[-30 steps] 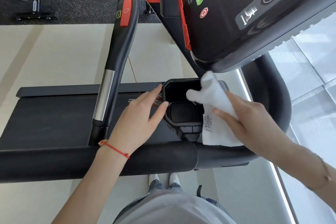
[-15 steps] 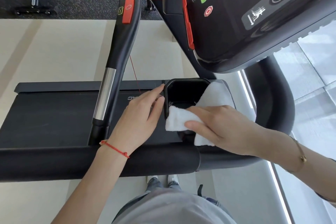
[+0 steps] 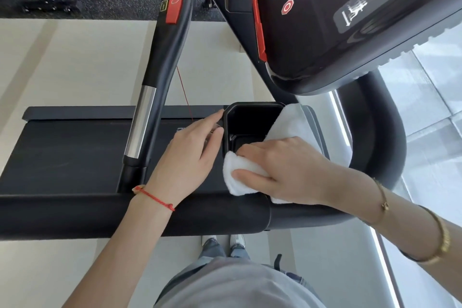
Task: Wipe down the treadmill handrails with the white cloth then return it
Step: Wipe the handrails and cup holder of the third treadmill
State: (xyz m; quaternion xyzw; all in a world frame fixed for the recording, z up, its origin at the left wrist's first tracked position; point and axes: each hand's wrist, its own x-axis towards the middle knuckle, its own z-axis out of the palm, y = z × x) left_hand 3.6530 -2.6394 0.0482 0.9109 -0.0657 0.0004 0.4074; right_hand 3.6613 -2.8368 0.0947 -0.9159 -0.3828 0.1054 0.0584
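The right hand (image 3: 295, 170) lies on the white cloth (image 3: 246, 177), its grip flat and pressing: the fingers stretch out leftward over the folded cloth rather than curling round it, and the thumb lies along the cloth's near edge. The cloth is draped over the right and near side of the black cup holder (image 3: 250, 117), with one bunched end sticking out left of the fingertips and another part showing far-right of the hand, against the holder's right rim. The left hand (image 3: 190, 160) rests against the holder's left outer wall, its grip loose and open, the fingers straight and touching the rim, holding nothing. A red string bracelet (image 3: 155, 197) circles the left wrist; gold bangles (image 3: 442, 240) sit on the right forearm. The padded front handrail (image 3: 100, 215) runs across just near of both hands. A side handrail (image 3: 165, 62) with a red panel and a chrome section stretches far-left, and the console (image 3: 350, 20) looms at far right.
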